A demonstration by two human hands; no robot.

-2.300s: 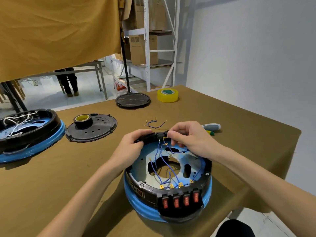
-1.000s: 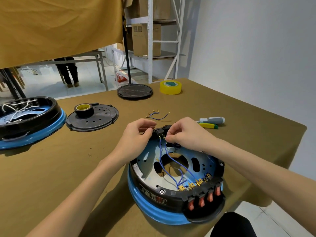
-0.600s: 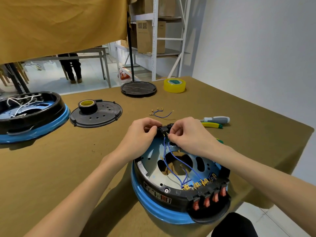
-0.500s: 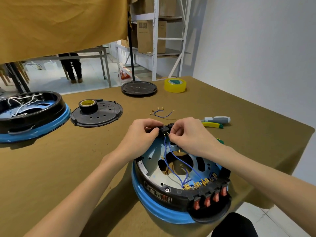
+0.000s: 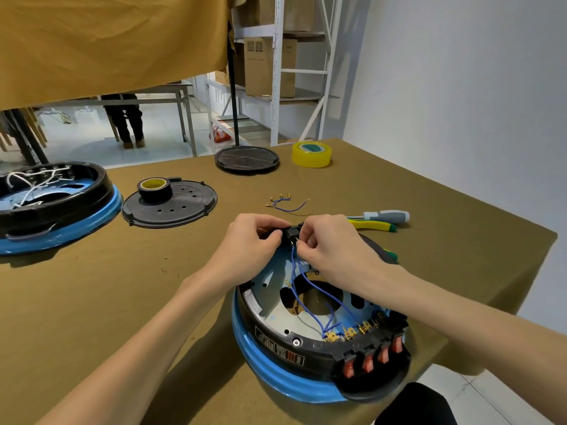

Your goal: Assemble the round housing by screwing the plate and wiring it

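A round black housing (image 5: 306,357) with a blue base ring sits at the table's near edge, its pale blue inner plate (image 5: 270,305) facing up. Red rocker switches (image 5: 371,358) line its near side. Blue wires (image 5: 306,299) run from brass terminals by the switches up to a small black connector (image 5: 291,233) on the far rim. My left hand (image 5: 248,246) grips that rim beside the connector. My right hand (image 5: 331,246) pinches the blue wire ends at the connector. The fingertips hide the joint itself.
A black perforated cover plate (image 5: 175,207) carries a black tape roll (image 5: 154,188). A second housing (image 5: 52,204) with white wires lies far left. Loose blue wires (image 5: 287,204), a screwdriver (image 5: 386,216), yellow pliers (image 5: 372,225), yellow tape (image 5: 311,154) and a stand base (image 5: 247,159) lie beyond.
Both hands have stayed at the connector with only small finger shifts. The housing has turned a little, its switches swinging to the right. My head has moved, shifting the view.
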